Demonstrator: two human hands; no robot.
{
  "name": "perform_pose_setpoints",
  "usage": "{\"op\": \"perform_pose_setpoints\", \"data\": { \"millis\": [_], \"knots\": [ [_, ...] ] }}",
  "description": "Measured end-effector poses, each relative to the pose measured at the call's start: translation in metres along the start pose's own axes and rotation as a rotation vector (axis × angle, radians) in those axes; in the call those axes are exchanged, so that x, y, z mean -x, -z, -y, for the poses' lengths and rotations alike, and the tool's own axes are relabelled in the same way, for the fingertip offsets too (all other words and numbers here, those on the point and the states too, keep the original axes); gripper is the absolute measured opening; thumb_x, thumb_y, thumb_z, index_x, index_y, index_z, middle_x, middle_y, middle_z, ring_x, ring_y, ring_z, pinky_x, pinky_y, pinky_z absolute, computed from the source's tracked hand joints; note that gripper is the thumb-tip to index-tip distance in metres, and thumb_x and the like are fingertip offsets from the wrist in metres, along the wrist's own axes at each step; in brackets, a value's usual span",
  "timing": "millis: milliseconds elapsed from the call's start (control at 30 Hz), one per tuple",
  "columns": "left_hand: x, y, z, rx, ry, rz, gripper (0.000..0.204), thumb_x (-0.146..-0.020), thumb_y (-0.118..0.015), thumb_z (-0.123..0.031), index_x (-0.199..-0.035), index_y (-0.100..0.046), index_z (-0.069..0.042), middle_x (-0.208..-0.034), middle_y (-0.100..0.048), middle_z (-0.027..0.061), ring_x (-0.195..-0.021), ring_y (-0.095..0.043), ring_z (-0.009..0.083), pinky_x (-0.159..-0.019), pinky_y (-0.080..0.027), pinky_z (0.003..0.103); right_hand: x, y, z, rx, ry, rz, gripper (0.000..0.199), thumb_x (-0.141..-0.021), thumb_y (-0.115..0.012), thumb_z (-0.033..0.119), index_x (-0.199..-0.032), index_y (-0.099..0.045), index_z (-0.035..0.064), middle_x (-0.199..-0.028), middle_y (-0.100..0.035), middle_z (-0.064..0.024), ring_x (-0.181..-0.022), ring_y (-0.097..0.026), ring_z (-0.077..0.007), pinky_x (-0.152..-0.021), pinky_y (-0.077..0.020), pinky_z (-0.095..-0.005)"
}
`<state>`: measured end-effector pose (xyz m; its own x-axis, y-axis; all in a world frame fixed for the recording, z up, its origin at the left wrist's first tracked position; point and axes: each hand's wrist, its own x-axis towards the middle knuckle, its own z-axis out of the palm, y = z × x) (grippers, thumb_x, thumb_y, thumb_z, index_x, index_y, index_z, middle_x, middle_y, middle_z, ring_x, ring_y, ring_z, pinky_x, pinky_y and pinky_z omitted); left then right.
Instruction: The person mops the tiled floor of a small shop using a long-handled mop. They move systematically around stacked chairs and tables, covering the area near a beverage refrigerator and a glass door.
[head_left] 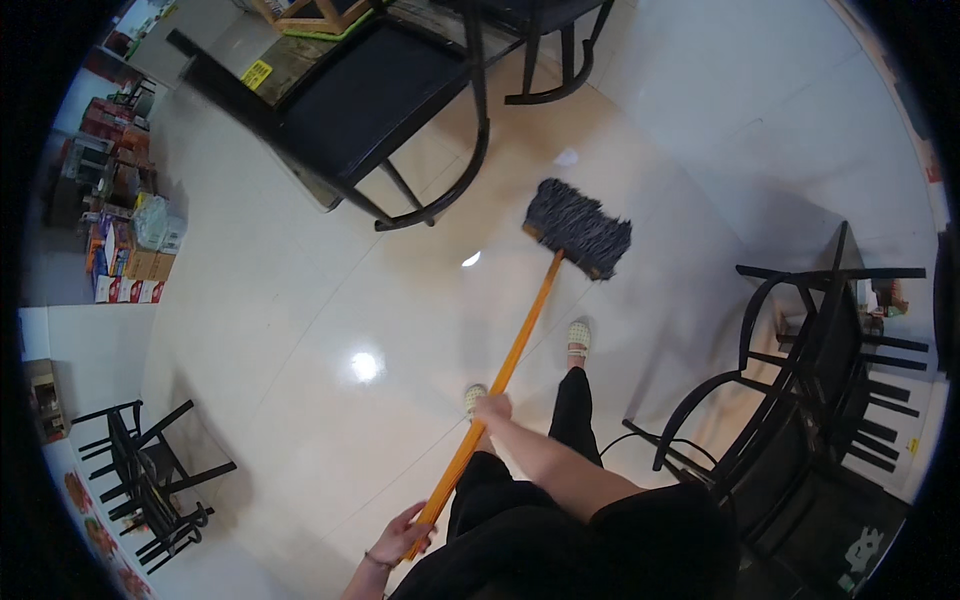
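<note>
Glossy cream floor tiles [300, 330] spread under black metal-framed chairs: one with a dark padded seat [375, 95] at the top, another with a slatted back [800, 390] on the right, and a small one [150, 470] at lower left. Stacked colourful cartons [125, 250] line the left wall. A long orange-handled mop with a dark grey string head [578, 228] rests on the tiles ahead of the person's pale sandals [577, 340]. The right hand [492, 408] wraps closed around the mid-handle, while the left hand [405, 530] curls its fingers around the handle's lower end.
</note>
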<state>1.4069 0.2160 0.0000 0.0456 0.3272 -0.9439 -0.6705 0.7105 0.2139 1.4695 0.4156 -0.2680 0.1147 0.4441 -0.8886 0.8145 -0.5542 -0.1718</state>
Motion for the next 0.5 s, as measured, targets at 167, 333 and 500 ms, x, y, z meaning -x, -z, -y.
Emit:
{"op": "perform_pose_setpoints", "data": {
  "millis": [167,333,500],
  "knots": [
    [0.112,0.064,0.071,-0.566,-0.066,-0.427,0.032,-0.083,-0.045,-0.034,-0.104,-0.05,-0.01,-0.069,-0.054,0.0148,-0.066,-0.055,0.0222,-0.059,-0.042,0.032,0.115,-0.128,-0.048,0.063,-0.016,0.159,0.032,-0.067,-0.055,0.026,-0.081,-0.054,-0.0027,-0.073,-0.059,-0.0183,-0.064,-0.059,-0.0285,-0.058,-0.0485,-0.0342],
    [0.203,0.149,0.093,-1.605,-0.012,-0.588,0.044,-0.077,-0.049,-0.037,-0.114,-0.037,-0.015,-0.055,-0.054,0.0114,-0.046,-0.053,0.0289,-0.042,-0.042,0.041,0.195,-0.267,-0.071,-0.481,-0.385,0.556,0.013,-0.068,-0.052,0.012,-0.07,-0.051,-0.0009,-0.055,-0.052,-0.0094,-0.048,-0.054,-0.0203,-0.041,-0.0434,-0.0344],
    [0.287,0.227,0.088,-2.059,-0.195,-0.642,0.041,-0.077,-0.05,-0.036,-0.108,-0.043,-0.01,-0.047,-0.048,0.0059,-0.033,-0.045,0.0199,-0.034,-0.036,0.034,0.3,-0.228,-0.022,-0.796,-0.485,0.892,0.012,-0.063,-0.056,-0.001,-0.07,-0.047,-0.0005,-0.062,-0.051,-0.0098,-0.057,-0.055,-0.0205,-0.049,-0.0466,-0.0337]
  ]
}}
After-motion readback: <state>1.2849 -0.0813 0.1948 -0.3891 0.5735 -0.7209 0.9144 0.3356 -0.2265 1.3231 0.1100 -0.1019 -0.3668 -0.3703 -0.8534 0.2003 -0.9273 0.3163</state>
